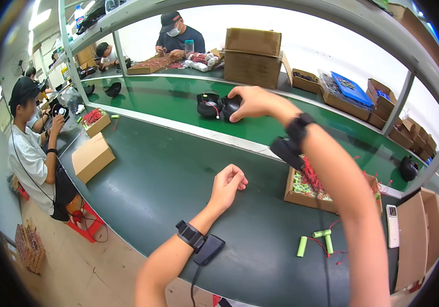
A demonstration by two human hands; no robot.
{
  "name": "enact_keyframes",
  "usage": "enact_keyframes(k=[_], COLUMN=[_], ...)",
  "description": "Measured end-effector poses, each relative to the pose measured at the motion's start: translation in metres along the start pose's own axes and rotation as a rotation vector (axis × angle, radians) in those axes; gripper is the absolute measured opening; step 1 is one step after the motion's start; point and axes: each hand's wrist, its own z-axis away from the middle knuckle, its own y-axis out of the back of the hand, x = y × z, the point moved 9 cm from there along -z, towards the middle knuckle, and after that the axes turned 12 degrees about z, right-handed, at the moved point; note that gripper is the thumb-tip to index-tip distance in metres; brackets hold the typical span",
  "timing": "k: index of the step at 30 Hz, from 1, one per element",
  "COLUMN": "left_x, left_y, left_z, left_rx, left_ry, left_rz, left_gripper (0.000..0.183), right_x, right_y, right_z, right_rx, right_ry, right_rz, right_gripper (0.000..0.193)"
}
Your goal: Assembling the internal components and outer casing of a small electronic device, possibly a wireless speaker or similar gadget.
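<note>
My right hand (252, 104) reaches over to the green conveyor belt, its thumb and fingers round a black rounded plastic shell (231, 107). Touching or very close to that shell on its left is a second black shell (209, 106), open at the top, with a thin red and white wire on it. My left hand (227, 185) is over the dark green worktable (173, 169), fingers curled in, and nothing shows in it. Nearer me on the right lie several light green battery cells (323, 240) with red wires.
A cardboard box of wired green cells (306, 187) stands under my right forearm. To its right are a white phone (393, 226) and an open carton (419, 238). A closed carton (92, 157) sits at left, near a seated co-worker (35, 138). Metal shelf posts (401, 100) rise beyond.
</note>
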Motion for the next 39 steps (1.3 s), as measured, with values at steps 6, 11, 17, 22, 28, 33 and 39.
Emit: enact_keyframes(k=[6, 11, 17, 22, 28, 33, 39], left_x=[0.011, 0.023, 0.024, 0.031, 0.063, 0.062, 0.004], left_y=[0.021, 0.008, 0.023, 0.048, 0.019, -0.118, -0.237], left_z=[-0.006, -0.005, -0.004, -0.004, 0.004, 0.049, 0.148], left_rx=[0.04, 0.024, 0.116, 0.341, 0.171, -0.552, -1.324], left_ry=[-0.13, -0.191, -0.192, -0.304, -0.442, -0.402, -0.514], left_rz=[-0.214, -0.344, -0.366, -0.293, -0.518, -0.541, -0.919], left_gripper=[0.011, 0.013, 0.016, 0.012, 0.015, 0.031, 0.058], right_x=[0.013, 0.027, 0.01, 0.021, 0.034, 0.059, 0.081], right_y=[-0.082, -0.13, -0.13, -0.088, -0.013, 0.086, 0.128], right_z=[-0.098, -0.103, -0.095, -0.082, -0.011, 0.128, 0.336], right_rx=[-0.056, 0.17, 0.518, 0.428, 0.425, 0.524, 0.558], right_ry=[-0.161, -0.065, 0.154, 0.074, 0.043, 0.127, -0.19], right_rz=[0.411, 0.641, 0.579, 0.269, -0.04, -0.308, -0.423], right_gripper=[0.081, 0.04, 0.012, 0.021, 0.031, 0.037, 0.037])
